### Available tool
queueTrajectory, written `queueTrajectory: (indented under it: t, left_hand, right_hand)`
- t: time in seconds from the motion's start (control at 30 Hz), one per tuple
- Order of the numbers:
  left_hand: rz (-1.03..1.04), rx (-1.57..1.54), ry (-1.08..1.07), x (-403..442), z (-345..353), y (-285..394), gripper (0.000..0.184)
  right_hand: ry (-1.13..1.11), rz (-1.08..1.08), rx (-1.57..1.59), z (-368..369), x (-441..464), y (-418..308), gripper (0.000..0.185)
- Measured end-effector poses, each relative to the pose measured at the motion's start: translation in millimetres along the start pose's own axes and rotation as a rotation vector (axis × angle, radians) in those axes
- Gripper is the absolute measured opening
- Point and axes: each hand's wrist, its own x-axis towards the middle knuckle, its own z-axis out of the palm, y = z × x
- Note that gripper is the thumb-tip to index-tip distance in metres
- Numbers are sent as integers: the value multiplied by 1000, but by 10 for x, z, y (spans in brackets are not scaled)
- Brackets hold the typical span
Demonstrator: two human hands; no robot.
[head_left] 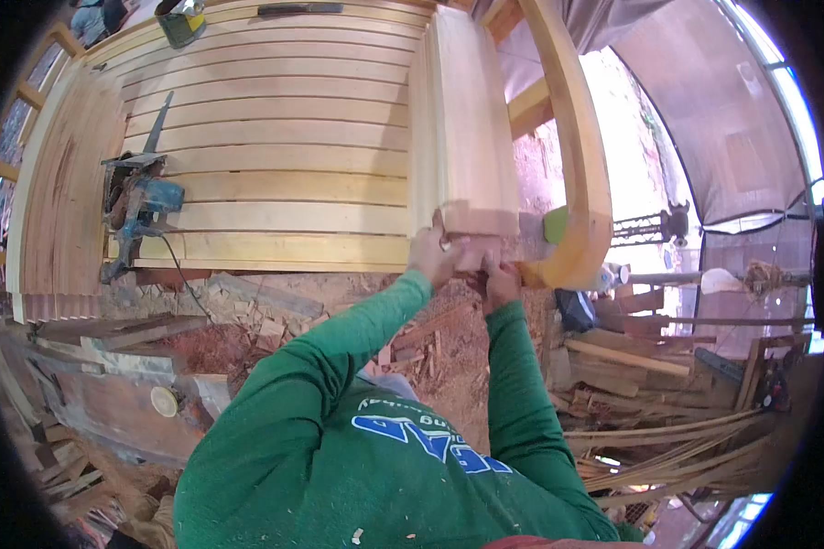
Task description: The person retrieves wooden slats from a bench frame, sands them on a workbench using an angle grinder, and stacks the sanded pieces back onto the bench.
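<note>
a can [182, 27] stands beyond a blue corded power tool [160, 196], and wood scraps [270, 327] litter the ground.

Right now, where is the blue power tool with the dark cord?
In the head view, the blue power tool with the dark cord lies toward the person's left, on the pale slatted wooden surface, beside the long tan stacked planks.
</note>
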Motion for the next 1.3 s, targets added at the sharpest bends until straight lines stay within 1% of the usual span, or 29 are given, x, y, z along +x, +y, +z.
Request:
queueTrajectory:
  t: [0.07, 0.1, 0.17, 0.2, 0.23, 0.3, 0.37, 0.47, 0.57, 0.67, 0.77, 0.87, 0.97, 1.0, 1.1, 1.17, 1.27, 1.3]
  left_hand:
    - [75, -35, 137, 52, 57, -20, 87]
    - [33, -198, 78, -20, 9, -150, 84]
    - [-55, -626, -67, -137, -152, -114, 79]
    - [-71, -626, -68, -228, -185, -121, 75]
    - [-78, -612, -62, -279, -299, -172, 72]
    - [55, -381, 31, -277, -387, -302, 68]
    - [323, 55, 208, -183, -412, -422, 64]
    - [568, 238, 398, 10, -438, -262, 51]
    - [452, 317, 180, 60, -614, -14, 39]
    - [575, 279, 246, 132, -456, -204, 30]
    - [466, 217, 186, 106, -407, -141, 39]
    - [555, 230, 295, 146, -260, -238, 34]
    - [508, 240, 286, 125, -263, -196, 35]
    - [532, 205, 313, 153, -225, -233, 37]
    - [479, 295, 228, 154, -269, -200, 38]
    - [474, 295, 230, 99, -308, -148, 39]
    - [420, 349, 174, 68, -369, -26, 36]
    - [387, 394, 140, 89, -390, -19, 36]
  right_hand:
    - [123, 1, -61, 91, 15, -80, 36]
    - [65, -1, -23, 141, 40, 86, 35]
    - [14, -29, -26, 140, -54, -15, 34]
    - [28, -19, -41, 86, -121, -55, 34]
    - [31, -16, -44, 105, -146, -74, 34]
    - [23, -43, -53, 81, -94, -21, 36]
    - [-9, -100, -73, -2, 36, 83, 39]
    - [7, -163, -130, -4, 30, 61, 40]
    - [20, -315, -317, -358, 493, 428, 39]
    - [4, -214, -100, -45, 136, 157, 29]
    - [47, -102, -183, 36, -28, -14, 31]
    - [46, -182, -200, -70, 144, 151, 33]
    - [72, -181, -189, 72, 23, 37, 36]
    - [74, -173, -191, 55, 45, 50, 35]
    - [83, -157, -207, 54, 99, 72, 32]
    - [104, -154, -227, 91, 37, 24, 32]
    - [95, -175, -380, 32, 92, 60, 32]
    - [90, -192, -355, 46, 73, 37, 33]
